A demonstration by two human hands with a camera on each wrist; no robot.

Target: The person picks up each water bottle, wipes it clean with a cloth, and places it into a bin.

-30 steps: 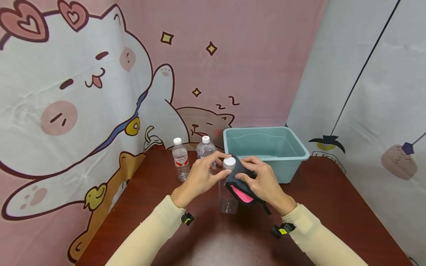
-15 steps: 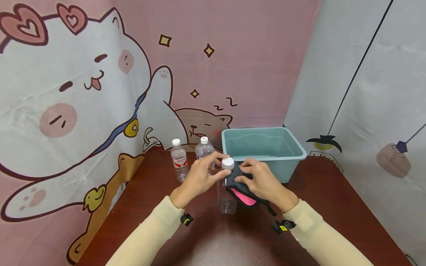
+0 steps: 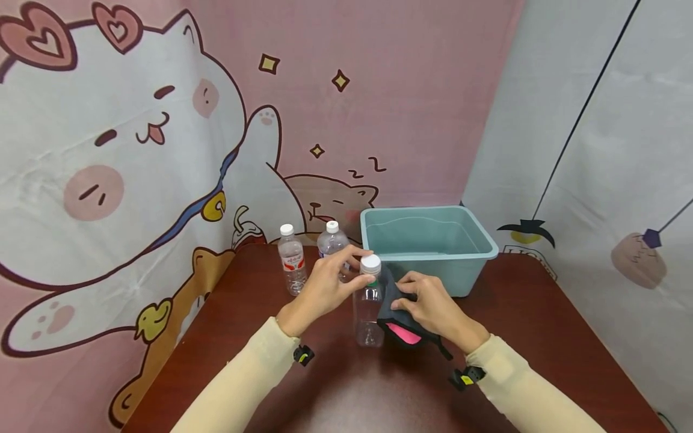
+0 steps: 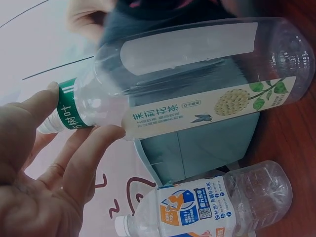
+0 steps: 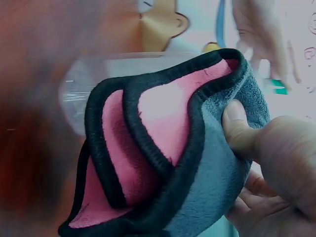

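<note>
A clear plastic bottle [image 3: 369, 319] with a white cap and a green neck band [image 4: 69, 103] stands upright on the dark red table. My left hand [image 3: 325, 285] grips it at the neck, thumb and fingers around the band just below the cap. To its right, my right hand [image 3: 435, 307] pinches a folded cloth [image 5: 207, 163], grey outside, pink inside, with black edging and a dangling strap. In the head view the cloth's left edge lies right along the bottle's side. A printed label [image 4: 212, 111] runs down the bottle in the left wrist view.
Two more capped bottles stand behind: one with a red-marked label [image 3: 293, 264], and one with a blue and orange label [image 4: 190, 210], partly hidden by my left hand in the head view. A teal plastic tub [image 3: 433, 257] stands at the back right.
My right hand has drawn the cloth down and to the right, off the bottle's neck and shoulder, so the green band now shows. My left hand keeps its grip.
</note>
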